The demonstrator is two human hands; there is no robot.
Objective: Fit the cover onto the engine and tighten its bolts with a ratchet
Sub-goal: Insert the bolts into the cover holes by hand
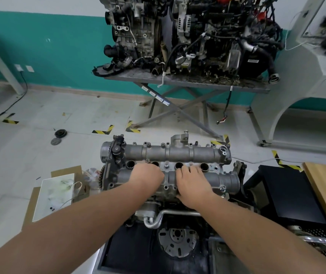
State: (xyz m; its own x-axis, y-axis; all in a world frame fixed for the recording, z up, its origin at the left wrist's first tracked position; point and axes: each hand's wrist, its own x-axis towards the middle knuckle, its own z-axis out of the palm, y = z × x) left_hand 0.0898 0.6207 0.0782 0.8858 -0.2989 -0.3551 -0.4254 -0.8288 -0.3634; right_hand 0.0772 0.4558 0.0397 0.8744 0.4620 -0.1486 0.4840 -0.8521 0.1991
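1. Left hand (147,176) lies palm-down on the cover (168,165), left of centre. Its fingers curl over the middle ridge and their tips are hidden, so whether they hold a bolt or only press cannot be told.
2. Right hand (192,185) rests on the cover just right of centre, fingers fairly straight and spread, pressing flat; it holds nothing visible.
3. The cover sits on top of the engine (178,216), directly ahead of the person, between the toothed sprocket (101,177) at its left end and a black bracket (241,171) at its right.
4. Step in hand, by judgement: seating and aligning the cover. No ratchet is in view. The next move calls for bolts started in the flange holes, then the ratchet fetched.
5. Materials: the cover is rough grey cast metal, two parallel tube-shaped housings with four round wells (179,165) between them and small bolt bosses along both edges.
6. Nearer the viewer, a bent metal pipe (163,216) and a round flanged plate (178,241) show below the hands.
7. Beyond, on pale floor tiles, stands a folding steel table (186,81) bearing a second, fully dressed engine (193,32) with black hoses and wiring.
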